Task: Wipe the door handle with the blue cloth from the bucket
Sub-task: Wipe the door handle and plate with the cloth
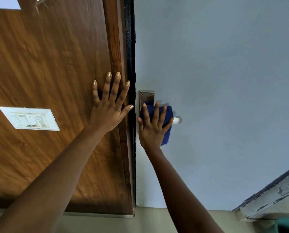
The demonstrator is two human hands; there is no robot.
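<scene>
The door handle [177,120] is a pale lever on a steel backplate [147,98], fixed to the grey-blue door [224,81]. Only the lever's right tip and the plate's top show. A dark blue cloth [167,115] covers the rest of the lever. My right hand [153,126] lies on the cloth and presses it against the handle, fingers spread upward. My left hand [110,105] rests flat on the brown wooden panel [48,64] beside the door's edge, fingers apart, holding nothing.
A white switch plate [29,118] sits on the wooden panel at the left. A dark gap [131,47] runs between panel and door. A teal bucket rim [288,225] shows at the bottom right corner, beside a worn ledge [271,199]. Pale floor lies below.
</scene>
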